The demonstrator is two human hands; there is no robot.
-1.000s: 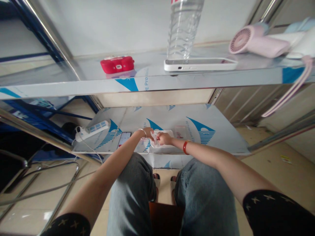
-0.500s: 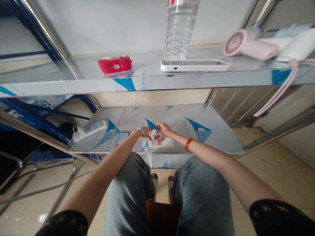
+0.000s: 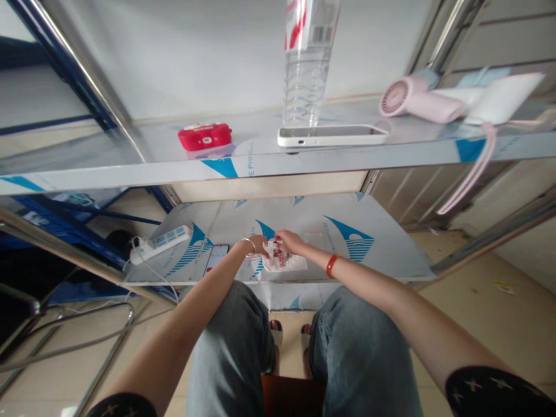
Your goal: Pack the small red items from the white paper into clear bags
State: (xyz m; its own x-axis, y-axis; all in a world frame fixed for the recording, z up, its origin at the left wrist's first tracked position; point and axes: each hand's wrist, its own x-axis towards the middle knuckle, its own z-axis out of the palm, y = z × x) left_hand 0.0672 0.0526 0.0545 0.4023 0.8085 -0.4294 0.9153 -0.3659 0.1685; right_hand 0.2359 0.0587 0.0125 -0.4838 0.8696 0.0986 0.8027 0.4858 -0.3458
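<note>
Head camera, looking down past two knees in jeans at a two-tier metal shelf. At the centre of the frame, on the front edge of the lower shelf [image 3: 382,255], lies a small clear plastic bag [image 3: 284,262] with red pieces inside; what they are is too small to tell. The left hand [image 3: 259,244] pinches the bag's top edge from 9 o'clock, fingers closed on the film. The right hand [image 3: 287,242] grips the same edge from 3 o'clock, fingers also closed on it.

The bag looks light, soft and crinkly, likely slippery, best held by its top edge.

Both shelves are smooth sheet metal under blue-printed protective film. At 9 o'clock of the bag lie a dark phone [image 3: 216,258] and a power strip [image 3: 161,243]. On the upper shelf [image 3: 130,168], at 12 o'clock, stand a water bottle [image 3: 306,63], a white phone [image 3: 332,135], a red case [image 3: 204,136] and a pink hair dryer [image 3: 419,99]. Tiled floor below.
</note>
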